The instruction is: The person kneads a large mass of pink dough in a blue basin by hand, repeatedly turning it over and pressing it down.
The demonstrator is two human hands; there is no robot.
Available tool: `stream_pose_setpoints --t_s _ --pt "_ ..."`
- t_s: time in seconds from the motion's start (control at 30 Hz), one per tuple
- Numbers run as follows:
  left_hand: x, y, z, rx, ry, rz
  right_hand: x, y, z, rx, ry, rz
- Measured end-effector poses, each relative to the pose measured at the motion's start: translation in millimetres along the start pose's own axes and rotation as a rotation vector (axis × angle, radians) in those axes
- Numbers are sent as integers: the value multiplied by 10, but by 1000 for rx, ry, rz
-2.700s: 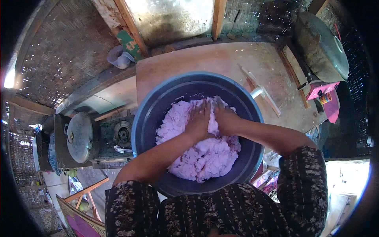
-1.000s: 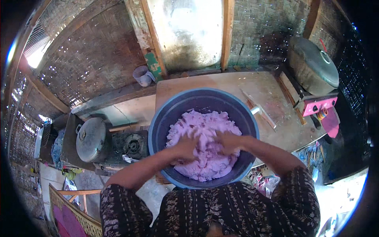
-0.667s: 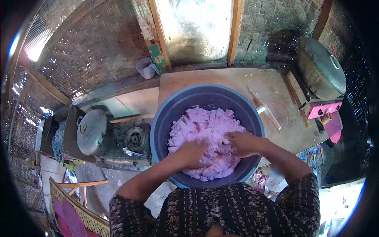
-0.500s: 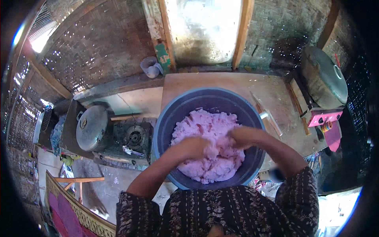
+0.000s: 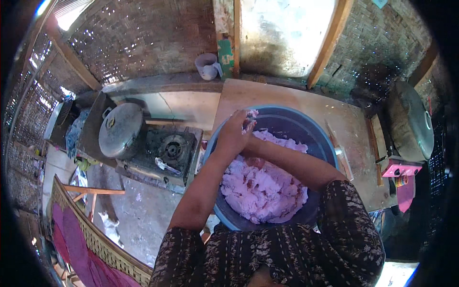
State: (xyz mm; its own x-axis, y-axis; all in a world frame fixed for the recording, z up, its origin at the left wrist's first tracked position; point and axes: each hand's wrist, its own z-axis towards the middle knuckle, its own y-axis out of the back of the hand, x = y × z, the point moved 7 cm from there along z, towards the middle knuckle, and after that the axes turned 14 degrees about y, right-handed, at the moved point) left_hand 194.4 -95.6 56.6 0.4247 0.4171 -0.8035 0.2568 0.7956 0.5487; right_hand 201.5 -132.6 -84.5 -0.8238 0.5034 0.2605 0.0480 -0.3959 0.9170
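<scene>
A large blue-grey basin stands in front of me, holding a lumpy mass of pale pink dough. My left hand is raised over the basin's far left side. Its fingers are bent and apart, with bits of dough stuck to their tips. My right hand reaches across from the right and meets the left one at the wrist. Most of its fingers are hidden behind the left hand, so their pose cannot be seen.
Left of the basin are a black stove and a big lidded metal pot. A wooden board lies under the basin. At the right, another large pot sits on a pink-fronted stove. A plastic jug stands on the back ledge. A cat is on the floor.
Both hands have come up out of the dough and moved to the basin's far left, where they now meet. The view has shifted left, and the cat has come into sight.
</scene>
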Motion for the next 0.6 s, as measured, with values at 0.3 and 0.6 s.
stream_pose_setpoints --t_s 0.3,0.6 --pt "-65 0 -4 -19 -67 -56 265 178 -9 -64 153 -334" --pt "-150 522 -62 -35 -2 -472 174 213 25 169 -184 78"
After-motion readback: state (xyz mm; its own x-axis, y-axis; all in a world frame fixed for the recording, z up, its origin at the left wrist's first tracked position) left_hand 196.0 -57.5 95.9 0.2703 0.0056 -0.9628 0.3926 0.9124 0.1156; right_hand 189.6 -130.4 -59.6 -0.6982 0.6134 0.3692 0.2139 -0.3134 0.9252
